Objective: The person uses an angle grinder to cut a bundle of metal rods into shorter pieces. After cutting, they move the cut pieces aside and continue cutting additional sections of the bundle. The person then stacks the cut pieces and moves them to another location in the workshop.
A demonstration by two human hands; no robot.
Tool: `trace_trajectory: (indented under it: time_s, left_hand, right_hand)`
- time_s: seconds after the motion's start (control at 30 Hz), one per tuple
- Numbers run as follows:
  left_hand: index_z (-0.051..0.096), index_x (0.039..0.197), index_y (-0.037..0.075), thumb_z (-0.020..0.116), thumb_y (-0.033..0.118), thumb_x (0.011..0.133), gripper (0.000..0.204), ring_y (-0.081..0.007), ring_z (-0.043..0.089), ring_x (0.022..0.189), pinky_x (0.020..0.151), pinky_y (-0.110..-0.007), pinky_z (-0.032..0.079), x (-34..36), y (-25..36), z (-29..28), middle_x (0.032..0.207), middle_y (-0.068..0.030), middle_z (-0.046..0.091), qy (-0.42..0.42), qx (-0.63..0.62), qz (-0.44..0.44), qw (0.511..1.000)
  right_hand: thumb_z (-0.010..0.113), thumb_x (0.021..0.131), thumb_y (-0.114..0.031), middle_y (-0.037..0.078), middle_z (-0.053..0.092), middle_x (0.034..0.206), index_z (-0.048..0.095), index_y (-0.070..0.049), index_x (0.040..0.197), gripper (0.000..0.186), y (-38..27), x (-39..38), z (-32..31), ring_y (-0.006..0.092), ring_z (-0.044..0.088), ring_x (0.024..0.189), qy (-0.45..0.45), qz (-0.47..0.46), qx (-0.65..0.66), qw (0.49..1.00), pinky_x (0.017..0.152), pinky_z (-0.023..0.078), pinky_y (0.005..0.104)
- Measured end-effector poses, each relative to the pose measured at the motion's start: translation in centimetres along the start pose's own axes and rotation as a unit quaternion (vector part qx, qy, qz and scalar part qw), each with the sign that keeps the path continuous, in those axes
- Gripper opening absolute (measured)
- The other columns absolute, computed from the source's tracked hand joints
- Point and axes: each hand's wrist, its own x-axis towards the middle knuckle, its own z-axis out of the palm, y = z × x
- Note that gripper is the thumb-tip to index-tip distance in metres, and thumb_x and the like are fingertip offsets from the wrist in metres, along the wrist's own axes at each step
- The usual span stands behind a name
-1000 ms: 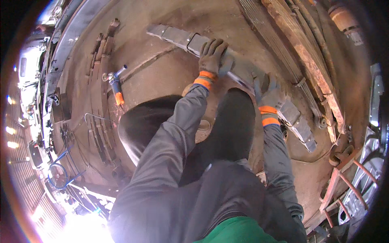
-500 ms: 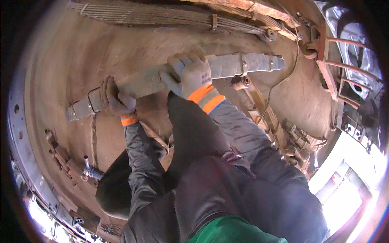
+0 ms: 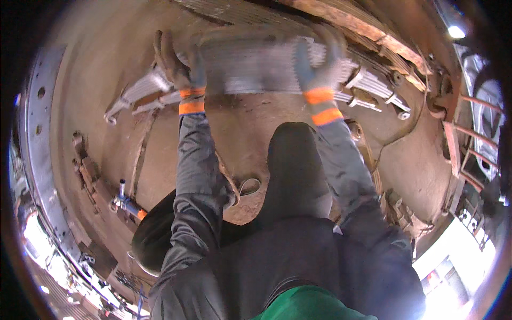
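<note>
A large grey leaf spring (image 3: 250,72) lies across the upper middle on its side, its stacked leaf edges facing me; its middle is smeared by motion. My left hand (image 3: 181,64), in a grey glove with an orange-banded cuff, is over its left part, thumb and fingers spread apart. My right hand (image 3: 320,61), gloved alike, is over its right part, blurred, with thumb and fingers apart. Whether either glove touches the spring cannot be made out. Clamps and a rolled eye show towards the spring's ends.
Beyond the spring lie more leaf springs and a rusty beam (image 3: 362,24). A blue tool (image 3: 127,204) and rusty metal pieces (image 3: 88,170) lie at left. A strap loop (image 3: 249,186) lies by my knees. Right are a cable (image 3: 397,138), a red metal frame (image 3: 453,144) and more springs (image 3: 402,213).
The leaf spring has gone from broad face up to leaf edges showing, and farther from me. Both hands have moved forward with it and their grip has opened. My view has shifted.
</note>
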Motion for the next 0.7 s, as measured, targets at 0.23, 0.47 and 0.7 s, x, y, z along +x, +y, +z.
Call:
trace_trajectory:
  time_s: [0.23, 0.47, 0.7]
  left_hand:
    - [0.041, 0.148, 0.008, 0.06, 0.031, 0.09, 0.066, -0.0388, 0.03, 0.144, 0.12, -0.049, 0.019, -3.3, -5.7, -0.7, 0.155, -0.0216, 0.034, -0.057, 0.264, -0.114, 0.956]
    - [0.034, 0.154, 0.02, 0.051, 0.053, 0.092, 0.072, -0.0337, 0.015, 0.151, 0.121, -0.054, 0.006, -5.3, -9.8, 3.8, 0.163, -0.0112, 0.024, -0.183, 0.376, -0.036, 0.908]
    - [0.03, 0.156, 0.022, 0.049, 0.059, 0.091, 0.077, -0.0302, 0.013, 0.152, 0.121, -0.051, 0.007, -5.8, -11.1, 4.0, 0.163, -0.0098, 0.022, -0.159, 0.402, 0.027, 0.902]
  right_hand:
    - [0.075, 0.082, -0.016, 0.018, 0.062, 0.119, 0.065, -0.001, 0.116, 0.039, 6.7, -4.8, -9.1, 0.035, 0.056, 0.118, 0.047, 0.046, -0.126, 0.99, 0.104, 0.043, 0.0435]
    - [0.075, 0.084, -0.02, 0.015, 0.064, 0.115, 0.066, -0.002, 0.115, 0.037, 12.4, 1.6, -7.2, 0.0316, 0.059, 0.11, 0.06, -0.082, -0.226, 0.969, 0.099, 0.045, 0.0403]
    - [0.067, 0.082, -0.01, 0.009, 0.07, 0.094, 0.072, -0.007, 0.095, 0.015, 17.1, -3.3, -10.4, 0.0244, 0.065, 0.098, 0.123, 0.003, -0.254, 0.959, 0.093, 0.048, 0.0351]
